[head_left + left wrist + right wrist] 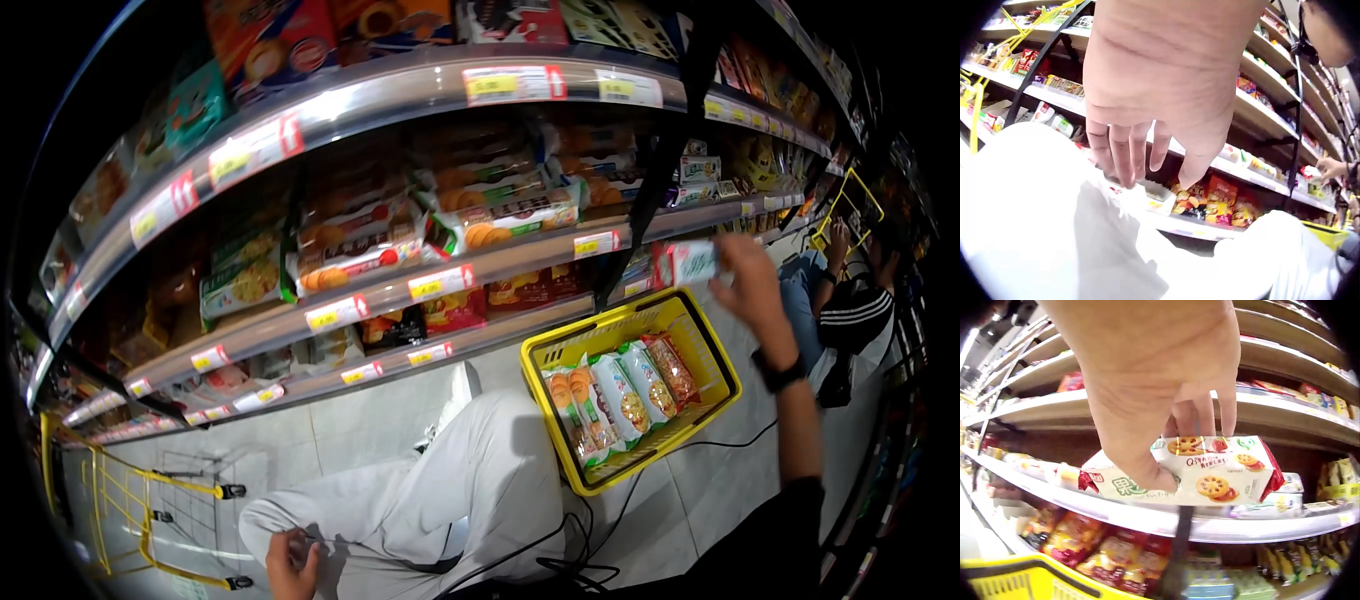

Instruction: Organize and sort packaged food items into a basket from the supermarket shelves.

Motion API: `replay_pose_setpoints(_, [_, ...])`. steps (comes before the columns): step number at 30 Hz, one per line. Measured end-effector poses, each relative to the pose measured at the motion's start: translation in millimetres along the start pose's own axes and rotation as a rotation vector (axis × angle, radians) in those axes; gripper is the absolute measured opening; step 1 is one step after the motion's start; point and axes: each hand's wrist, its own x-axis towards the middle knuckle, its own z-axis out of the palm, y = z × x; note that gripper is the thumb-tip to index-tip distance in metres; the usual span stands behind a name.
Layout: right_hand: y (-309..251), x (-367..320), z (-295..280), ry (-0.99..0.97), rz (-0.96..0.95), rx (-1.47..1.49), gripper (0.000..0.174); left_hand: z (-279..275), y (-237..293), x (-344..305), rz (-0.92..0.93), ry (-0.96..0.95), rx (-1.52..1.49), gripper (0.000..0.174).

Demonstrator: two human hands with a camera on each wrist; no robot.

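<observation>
My right hand (752, 285) grips a white and red pack of cookies (1210, 478), thumb on its front and fingers over the top. In the head view this pack is just beyond the upper right corner of the yellow shopping basket (712, 350). Several packs lie side by side in the basket, among them a white cookie pack (620, 398) and a red pack (672, 370). My left hand (292, 563) rests by the knee of the light trousers (470, 490); its fingers hang loosely with nothing in them in the left wrist view.
Shelves full of packaged cookies (510, 215) run along the front, with price-tagged edges (440, 283). A yellow cart (140, 510) stands at lower left. Dark cables (590, 545) trail over the floor by the basket. Another person (850, 310) crouches at the far right.
</observation>
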Motion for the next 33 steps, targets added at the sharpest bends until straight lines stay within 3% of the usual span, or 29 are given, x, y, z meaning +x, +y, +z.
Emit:
replay_pose_setpoints(1, [27, 13, 2, 0.047, 0.02, -0.022, 0.049, 9, -22, -3, 0.012, 0.002, 0.011, 0.027])
replay_pose_setpoints(3, [82, 39, 14, 0.18, 0.028, 0.0, 0.049, 35, -67, 1, -0.098, 0.028, -0.306, 0.012])
replay_pose_setpoints(6, [147, 86, 38, 0.329, -0.072, -0.058, 0.05, 41, -66, 10, -0.162, -0.029, -0.326, 0.005])
replay_pose_setpoints(8, [160, 116, 44, 0.319, -0.063, -0.174, 0.05, 38, -53, 18, -0.173, 0.011, -0.428, 0.004])
replay_pose_setpoints(9, [163, 131, 42, 0.057, 0.164, -0.241, 0.057, 35, -49, 19, -0.194, 0.016, -0.461, 0.004])
replay_pose_setpoints(12, [224, 160, 85, 0.128, 0.053, -0.381, 0.046, 31, -50, 20, -0.224, 0.014, -0.487, 0.005])
replay_pose_setpoints(13, [204, 165, 80, 0.154, 0.098, -0.353, 0.042, 30, -51, 19, -0.234, -0.009, -0.479, 0.005])
replay_pose_setpoints(16, [220, 179, 94, 0.102, 0.164, -0.358, 0.041, 36, -48, 20, -0.263, 0.033, -0.492, 0.007])
replay_pose_setpoints(21, [224, 186, 110, 0.074, 0.102, -0.48, 0.039, 36, -49, 28, -0.248, 0.003, -0.477, 0.008])
replay_pose_setpoints(24, [217, 194, 112, 0.068, 0.091, -0.439, 0.048, 35, -57, 29, -0.256, -0.008, -0.476, 0.01])
replay_pose_setpoints(26, [209, 200, 108, 0.088, 0.08, -0.58, 0.046, 35, -63, 29, -0.268, -0.012, -0.477, 0.01])
replay_pose_setpoints(30, [189, 198, 95, -0.022, 0.016, -0.634, 0.048, 34, -58, 27, -0.264, -0.018, -0.474, 0.011])
replay_pose_setpoints(32, [205, 191, 104, -0.072, 0.091, -0.559, 0.051, 33, -52, 29, -0.276, -0.02, -0.487, 0.011])
replay_pose_setpoints(33, [217, 180, 110, 0.023, 0.037, -0.495, 0.05, 33, -50, 29, -0.275, -0.018, -0.485, 0.011])
